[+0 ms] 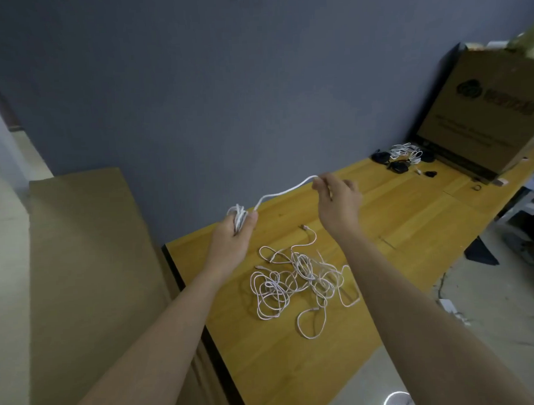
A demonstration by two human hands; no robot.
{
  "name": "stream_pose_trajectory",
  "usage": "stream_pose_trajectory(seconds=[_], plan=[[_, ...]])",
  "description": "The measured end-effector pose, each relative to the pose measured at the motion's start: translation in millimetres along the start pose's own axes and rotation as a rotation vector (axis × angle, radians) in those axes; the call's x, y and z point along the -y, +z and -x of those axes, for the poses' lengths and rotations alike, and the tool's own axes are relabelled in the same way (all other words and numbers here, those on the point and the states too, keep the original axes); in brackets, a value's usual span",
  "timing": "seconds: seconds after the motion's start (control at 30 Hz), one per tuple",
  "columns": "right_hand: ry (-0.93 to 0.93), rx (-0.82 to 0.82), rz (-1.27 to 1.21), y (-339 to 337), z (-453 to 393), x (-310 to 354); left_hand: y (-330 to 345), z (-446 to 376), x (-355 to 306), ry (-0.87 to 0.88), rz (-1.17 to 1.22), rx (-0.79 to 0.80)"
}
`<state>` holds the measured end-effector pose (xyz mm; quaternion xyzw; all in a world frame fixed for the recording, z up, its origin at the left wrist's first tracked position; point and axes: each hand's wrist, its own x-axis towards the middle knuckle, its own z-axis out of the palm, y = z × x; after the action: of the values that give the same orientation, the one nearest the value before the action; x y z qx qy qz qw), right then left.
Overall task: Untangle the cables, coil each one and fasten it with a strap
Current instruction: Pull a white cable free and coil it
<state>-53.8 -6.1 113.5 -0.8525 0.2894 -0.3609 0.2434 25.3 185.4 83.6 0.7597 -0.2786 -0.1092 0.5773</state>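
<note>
Both hands are up over the wooden table (pixel 398 215), sharing one white cable (pixel 285 190). The left hand (pixel 233 237) is gripping a bundle of coiled white loops (pixel 238 215), fingers curled round it, just above the table's far-left corner. From that bundle the cable is running up and across to the right hand (pixel 339 199), which is pinching its free end between thumb and fingertips, the other fingers loosely curled. The span is sagging slightly between the two hands, clear of the table.

Below and between the forearms, the tangle of white cables (pixel 297 283) is lying on the table, loops spilling toward the near edge. At the table's far right end, small bundles of white and black cables (pixel 403 156) are sitting beside a big cardboard box (pixel 485 116). That box is carrying a dark logo and printed lines, too blurred to read. Left of the table, a flat cardboard sheet (pixel 88 271) is leaning.
</note>
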Motion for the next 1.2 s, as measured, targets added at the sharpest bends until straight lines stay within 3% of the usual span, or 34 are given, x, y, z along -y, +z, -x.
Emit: stream_pose_trajectory(seconds=[0.1,0.17,0.23,0.3,0.37,0.43,0.57,0.7,0.83,0.97,1.07,1.2], plan=[[0.083,-0.135,-0.102,5,3,8,2,3,-4,-0.097,0.234,0.221],[0.095,-0.127,-0.266,11,3,11,4,3,-7,-0.124,0.395,0.354],[0.133,-0.002,-0.313,20,10,13,4,4,-7,-0.099,0.475,0.437],[0.092,0.218,-0.034,33,23,1,3,6,-9,-0.097,0.549,0.465],[0.007,0.453,0.304,46,44,-11,2,6,-11,-0.132,0.64,0.444],[-0.03,0.59,0.329,57,66,-18,2,5,-13,-0.147,0.683,0.381],[-0.084,0.656,-0.036,65,108,-19,3,-3,-9,-0.132,0.551,0.154],[-0.328,0.62,0.138,55,140,-27,6,-11,-4,-0.213,0.627,0.049],[-0.673,0.325,0.137,40,144,-23,14,-7,10,-0.082,0.037,0.196],[-0.783,0.115,0.112,23,114,-13,20,1,18,-0.134,-0.29,0.459],[-0.725,0.117,0.174,13,93,-20,18,5,11,-0.167,-0.292,0.567],[-0.4,0.183,0.201,11,80,-50,11,8,4,-0.167,-0.444,0.661]])
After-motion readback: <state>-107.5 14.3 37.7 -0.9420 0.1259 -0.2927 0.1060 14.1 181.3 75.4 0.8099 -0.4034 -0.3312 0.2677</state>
